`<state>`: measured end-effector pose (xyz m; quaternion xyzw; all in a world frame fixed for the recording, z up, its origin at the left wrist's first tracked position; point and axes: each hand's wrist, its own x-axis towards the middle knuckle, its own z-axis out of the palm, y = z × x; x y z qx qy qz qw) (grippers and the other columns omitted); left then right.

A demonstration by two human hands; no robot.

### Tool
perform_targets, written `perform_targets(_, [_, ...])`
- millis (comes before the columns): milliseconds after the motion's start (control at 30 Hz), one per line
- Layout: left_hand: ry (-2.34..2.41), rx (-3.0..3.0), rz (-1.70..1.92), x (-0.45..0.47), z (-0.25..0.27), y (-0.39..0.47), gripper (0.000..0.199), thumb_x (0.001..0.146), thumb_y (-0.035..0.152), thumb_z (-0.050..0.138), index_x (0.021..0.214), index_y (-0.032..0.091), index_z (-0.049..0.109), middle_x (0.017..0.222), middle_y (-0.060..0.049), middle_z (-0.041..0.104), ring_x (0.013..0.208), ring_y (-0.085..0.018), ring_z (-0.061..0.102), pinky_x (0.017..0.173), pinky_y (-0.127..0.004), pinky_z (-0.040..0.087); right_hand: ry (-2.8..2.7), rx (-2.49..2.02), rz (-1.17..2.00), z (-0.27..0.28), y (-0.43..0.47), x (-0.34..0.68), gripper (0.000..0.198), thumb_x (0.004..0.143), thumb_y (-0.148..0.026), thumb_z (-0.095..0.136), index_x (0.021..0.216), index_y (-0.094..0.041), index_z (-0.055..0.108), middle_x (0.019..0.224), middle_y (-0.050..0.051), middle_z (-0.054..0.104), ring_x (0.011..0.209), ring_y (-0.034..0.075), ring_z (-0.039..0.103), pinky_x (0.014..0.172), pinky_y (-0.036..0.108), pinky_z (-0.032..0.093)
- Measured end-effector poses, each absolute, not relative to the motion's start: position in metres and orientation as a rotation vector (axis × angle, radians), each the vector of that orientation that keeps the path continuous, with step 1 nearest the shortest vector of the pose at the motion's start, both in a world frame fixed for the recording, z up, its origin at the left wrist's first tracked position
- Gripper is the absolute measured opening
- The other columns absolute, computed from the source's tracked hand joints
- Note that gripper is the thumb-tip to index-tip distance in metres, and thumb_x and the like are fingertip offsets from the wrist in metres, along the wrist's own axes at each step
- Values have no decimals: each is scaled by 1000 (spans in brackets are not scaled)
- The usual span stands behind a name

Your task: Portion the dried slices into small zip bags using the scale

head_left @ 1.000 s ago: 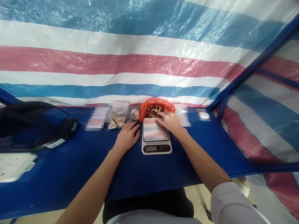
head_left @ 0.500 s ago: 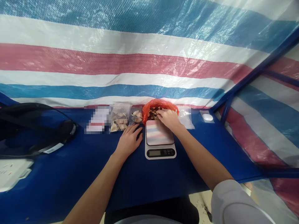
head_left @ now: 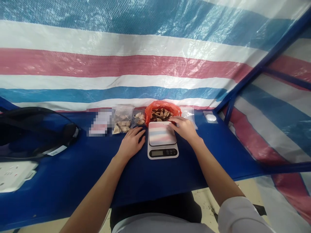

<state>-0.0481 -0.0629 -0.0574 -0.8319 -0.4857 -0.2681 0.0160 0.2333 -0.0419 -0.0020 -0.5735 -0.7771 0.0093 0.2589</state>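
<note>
A white kitchen scale (head_left: 163, 152) with a reflective square plate sits on the blue table, its small display dark and unreadable. Right behind it stands an orange-red plastic bag (head_left: 163, 105), its mouth open, filled with brown dried pieces (head_left: 161, 114), perhaps shells or peel. My right hand (head_left: 182, 127) hovers over the scale's back right corner, fingers curled together; what they pinch, if anything, is too small to see. Flat on the table left of the scale lies my left hand (head_left: 132, 142), fingers spread, close to two clear bags of pale pieces (head_left: 122, 121).
Clear plastic bags (head_left: 190, 116) lie right of the red bag, with a round white object (head_left: 211, 117) farther right. A blurred-out packet (head_left: 99, 123), a black headset (head_left: 60, 136) and a white power strip (head_left: 17, 174) are at left. Striped sheeting (head_left: 136, 64) hangs behind.
My right hand has come out of the red bag and moved toward me and to the right, to the scale's edge. My left hand rests as before. The view has shifted slightly.
</note>
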Motion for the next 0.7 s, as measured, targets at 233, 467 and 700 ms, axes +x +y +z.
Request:
perform_targets(233, [-1537, -2608, -782, -49, -56, -63, 41, 97, 36, 43, 121, 16, 70, 131, -14, 67, 124, -31, 61, 110, -49, 47, -2096, -1530, -47, -36, -78, 276, 28, 98, -31, 52, 115, -28, 74, 128, 4, 71, 122, 25, 65, 97, 40, 58])
perform_targets(467, [-1491, -2603, -752, -48, -55, -63, 41, 97, 35, 43, 118, 14, 71, 130, -15, 67, 124, -30, 61, 110, -48, 48, -2270, -1467, -26, -59, -82, 283, 34, 100, -31, 49, 126, -23, 68, 143, 8, 61, 138, 29, 51, 115, 47, 44])
perform_targets(700, [-1465, -2479, -935, -42, -37, -66, 32, 98, 33, 46, 110, 18, 72, 115, -11, 73, 111, -26, 66, 102, -41, 53, -2271, -1500, 22, -62, -80, 280, 35, 101, -32, 47, 128, -23, 67, 145, 8, 59, 140, 29, 49, 118, 51, 38])
